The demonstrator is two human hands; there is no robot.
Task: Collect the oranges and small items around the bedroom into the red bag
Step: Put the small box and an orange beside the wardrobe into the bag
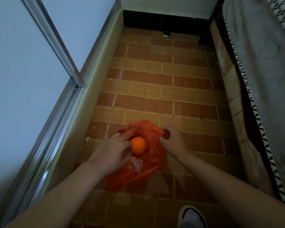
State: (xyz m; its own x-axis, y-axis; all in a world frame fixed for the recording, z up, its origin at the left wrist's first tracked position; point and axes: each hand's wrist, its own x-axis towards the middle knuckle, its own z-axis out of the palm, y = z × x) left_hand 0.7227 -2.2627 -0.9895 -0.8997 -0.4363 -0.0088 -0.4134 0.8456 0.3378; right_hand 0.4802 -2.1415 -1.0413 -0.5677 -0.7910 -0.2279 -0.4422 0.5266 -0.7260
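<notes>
A thin red plastic bag (pixel 148 170) hangs in front of me above the tiled floor, its mouth held apart. My left hand (pixel 110 153) holds an orange (pixel 138 145) at the bag's mouth, and its fingers also lie on the left rim. My right hand (pixel 173 142) pinches the bag's right rim and handle. A small red and white packet (pixel 136 163) shows through the plastic just below the orange. What else lies in the bag is hidden.
A narrow strip of brown tiled floor (pixel 163 89) runs ahead between a sliding glass door (pixel 23 79) on the left and a bed with grey bedding (pixel 262 79) on the right. A small dark object (pixel 166 34) lies by the far wall. My shoe (pixel 192 216) is at the bottom.
</notes>
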